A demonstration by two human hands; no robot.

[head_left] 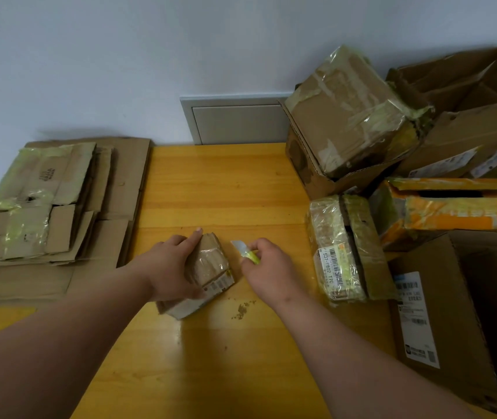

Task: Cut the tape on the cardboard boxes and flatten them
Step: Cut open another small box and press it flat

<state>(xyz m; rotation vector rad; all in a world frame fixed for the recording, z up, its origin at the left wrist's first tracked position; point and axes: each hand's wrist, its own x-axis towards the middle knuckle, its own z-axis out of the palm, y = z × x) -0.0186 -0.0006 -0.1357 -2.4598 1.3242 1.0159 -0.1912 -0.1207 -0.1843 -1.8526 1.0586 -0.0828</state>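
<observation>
Crumbs: small scatter of cardboard crumbs on the yellow wooden table, nearest of the loose items, just right of the small box.
Small box: taped brown box with a printed label, lying tilted at table centre.
Left hand: left hand rests on the box's left side, fingers wrapped over its edge, index finger stretched along the far corner; clamped on the box.
Right hand: right hand just right of the box, not touching it, fingers curled tight round a knife.
Knife: yellow-green utility knife, blade out, pointing up-left toward the box; a gap remains between blade and box.
Wrapped parcel: tape-wrapped box with barcode label, right of the hand.
Right pile: open brown box, orange box, further taped boxes stacked to the wall.
Left pile: flattened cardboard stack, far left.
Wall: small grey wall panel behind table.
</observation>
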